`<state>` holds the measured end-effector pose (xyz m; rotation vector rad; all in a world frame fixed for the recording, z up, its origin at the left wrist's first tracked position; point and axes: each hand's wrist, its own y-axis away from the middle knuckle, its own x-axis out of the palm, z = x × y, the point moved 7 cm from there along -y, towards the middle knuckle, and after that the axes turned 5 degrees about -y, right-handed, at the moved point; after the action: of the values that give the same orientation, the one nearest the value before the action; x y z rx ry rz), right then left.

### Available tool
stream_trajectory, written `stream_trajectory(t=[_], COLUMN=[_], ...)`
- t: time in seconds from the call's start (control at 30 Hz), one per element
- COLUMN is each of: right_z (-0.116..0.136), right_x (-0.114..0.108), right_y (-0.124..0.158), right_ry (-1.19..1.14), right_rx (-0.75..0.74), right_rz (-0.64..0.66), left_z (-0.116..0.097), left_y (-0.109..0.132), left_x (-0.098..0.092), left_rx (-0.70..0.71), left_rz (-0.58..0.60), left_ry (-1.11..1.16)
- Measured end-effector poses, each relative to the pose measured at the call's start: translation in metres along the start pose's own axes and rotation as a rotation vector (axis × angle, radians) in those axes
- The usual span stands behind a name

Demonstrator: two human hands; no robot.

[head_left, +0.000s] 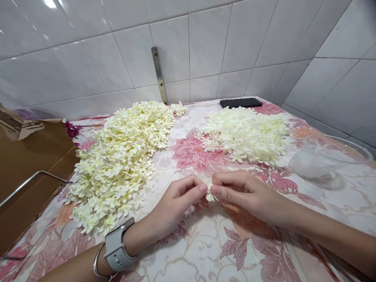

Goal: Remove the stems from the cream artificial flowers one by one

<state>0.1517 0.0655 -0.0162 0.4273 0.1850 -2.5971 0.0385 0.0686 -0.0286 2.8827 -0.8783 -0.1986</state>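
Note:
My left hand (176,203) and my right hand (246,194) meet over the middle of the flowered tablecloth (205,246). Both pinch one small cream fabric flower (209,192) between their fingertips. A grey watch and a thin bangle sit on my left wrist. A long heap of the same cream flowers (120,160) lies to the left of my hands. A second, smaller heap (249,133) lies beyond my right hand.
A clear glass bowl (329,156) stands at the right near the tiled wall. A black phone (241,102) lies at the back edge. An open cardboard box (26,168) with a metal rod stands at the left. A metal strip runs up the wall tiles.

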Motion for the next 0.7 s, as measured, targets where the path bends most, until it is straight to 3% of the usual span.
stream_trajectory(t=[0.1,0.3,0.4,0.53,0.6,0.7], right_z=[-0.002,-0.002,-0.013,-0.027,-0.027,-0.018], right_x=[0.002,-0.001,0.001,0.006,0.004,-0.005], right_y=[0.000,-0.001,-0.002,-0.002,-0.002,0.000], right_ry=[-0.051,-0.200,-0.471,-0.786,-0.742,-0.406], right_rx=[0.017,0.073,0.181,0.302,0.296,0.221], right_rz=[0.036,-0.016,-0.053,-0.094,-0.125,-0.173], left_z=[0.001,0.005,0.008,0.009,0.010,0.013], left_y=[-0.001,-0.001,-0.002,-0.004,-0.004,-0.004], left_x=[-0.005,-0.014,-0.015,-0.011,-0.009,-0.008], left_rx=[0.000,-0.040,-0.063,-0.086,-0.112,-0.160], left_rz=[-0.069,-0.219,-0.261,-0.223,-0.196,-0.171], left_ry=[0.025,0.067,0.143,0.299,0.385,0.521])
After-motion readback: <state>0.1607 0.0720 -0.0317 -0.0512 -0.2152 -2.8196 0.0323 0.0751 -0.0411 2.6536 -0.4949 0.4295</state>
